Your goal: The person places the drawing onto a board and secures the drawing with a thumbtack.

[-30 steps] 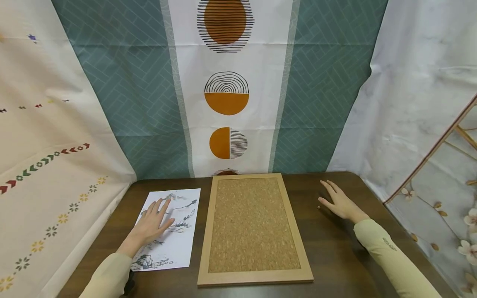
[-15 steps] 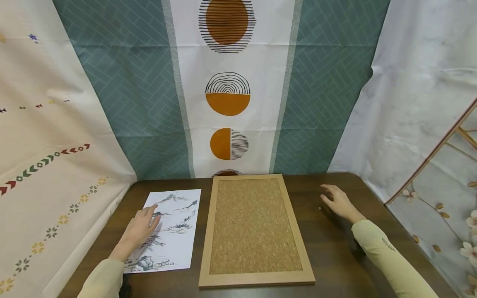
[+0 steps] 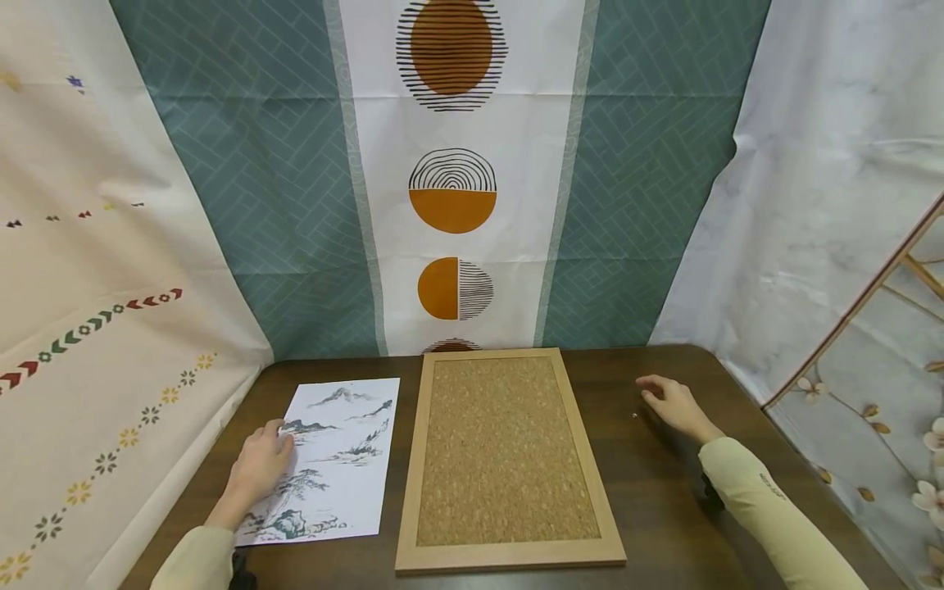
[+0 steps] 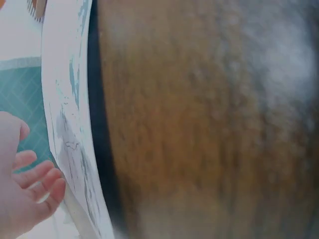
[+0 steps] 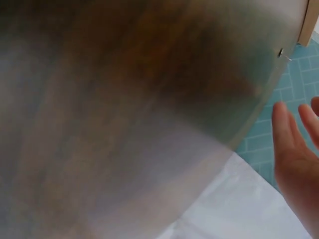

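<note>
In the head view a white sheet of paper with an ink landscape (image 3: 354,447) lies on the table's left side. My left hand (image 3: 258,463) is at its left edge, overlapping the edge in this view, fingers loosely bent. The left wrist view shows the same hand (image 4: 32,189) with thumb and fingers apart beside the sheet (image 4: 75,134). My right hand (image 3: 673,406) is over the table's right side, fingers slightly bent and nothing in them. Close by its thumb lies a tiny pushpin-like thing (image 3: 635,415), whose thin spike shows in the right wrist view (image 5: 282,53).
A wood-framed cork board (image 3: 509,451) lies flat between the hands on the dark brown table (image 3: 649,508). Behind the table hangs a teal and white patterned cloth (image 3: 634,205). Pale cloths flank it at left (image 3: 88,393) and right (image 3: 796,246).
My left hand has drawn back from over the drawing to the sheet's left edge, and the sheet's near left corner has shifted slightly left. My right hand's fingers have bent a little more.
</note>
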{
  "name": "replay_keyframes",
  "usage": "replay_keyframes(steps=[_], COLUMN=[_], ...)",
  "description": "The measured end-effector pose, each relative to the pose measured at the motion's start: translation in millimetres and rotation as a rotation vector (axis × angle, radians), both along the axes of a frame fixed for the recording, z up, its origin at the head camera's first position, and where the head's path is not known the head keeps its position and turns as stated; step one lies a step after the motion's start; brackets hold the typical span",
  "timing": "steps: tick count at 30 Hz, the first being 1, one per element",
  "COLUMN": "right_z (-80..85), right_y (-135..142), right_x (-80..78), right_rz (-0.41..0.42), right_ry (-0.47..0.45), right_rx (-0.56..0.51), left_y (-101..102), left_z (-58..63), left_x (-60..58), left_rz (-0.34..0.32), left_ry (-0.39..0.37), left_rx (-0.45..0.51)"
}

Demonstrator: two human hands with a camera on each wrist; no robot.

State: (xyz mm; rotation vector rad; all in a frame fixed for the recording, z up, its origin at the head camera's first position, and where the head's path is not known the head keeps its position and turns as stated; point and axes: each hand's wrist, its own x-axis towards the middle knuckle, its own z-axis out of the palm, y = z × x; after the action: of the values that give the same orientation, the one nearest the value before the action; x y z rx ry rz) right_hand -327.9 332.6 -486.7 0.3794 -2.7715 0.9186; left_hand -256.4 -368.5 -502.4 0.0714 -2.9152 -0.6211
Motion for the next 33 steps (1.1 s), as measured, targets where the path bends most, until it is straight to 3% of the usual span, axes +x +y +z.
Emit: replay_keyframes(steps=[6, 12, 21, 27, 33], right_z=[2.9, 5.2, 6.6, 6.9, 4.3], right_y=[-1, -2, -2, -5, -9], right_x=[-0.8, -0.1, 1.5, 3.0, 1.9], right_rz=[0.021, 0.026, 0.017, -0.033, -0.06], right_ry=[-0.107, -0.206, -0.315, -0.366, -0.37], right_rx=[-0.022, -0.059, -0.113, -0.119, -0.095], left_y=[-5, -7, -8, -7, -7], left_z=[2.3, 2.2, 11.2, 12.4, 11.1], left_x=[0.9, 2.5, 9.0, 12.5, 13.4], left_rz=[0.083, 0.104, 0.16, 0.205, 0.198], left_ry=[-0.049, -0.06, -0.1, -0.19, -0.218], left_rx=[0.065, 0.088, 0.129, 0.133, 0.132])
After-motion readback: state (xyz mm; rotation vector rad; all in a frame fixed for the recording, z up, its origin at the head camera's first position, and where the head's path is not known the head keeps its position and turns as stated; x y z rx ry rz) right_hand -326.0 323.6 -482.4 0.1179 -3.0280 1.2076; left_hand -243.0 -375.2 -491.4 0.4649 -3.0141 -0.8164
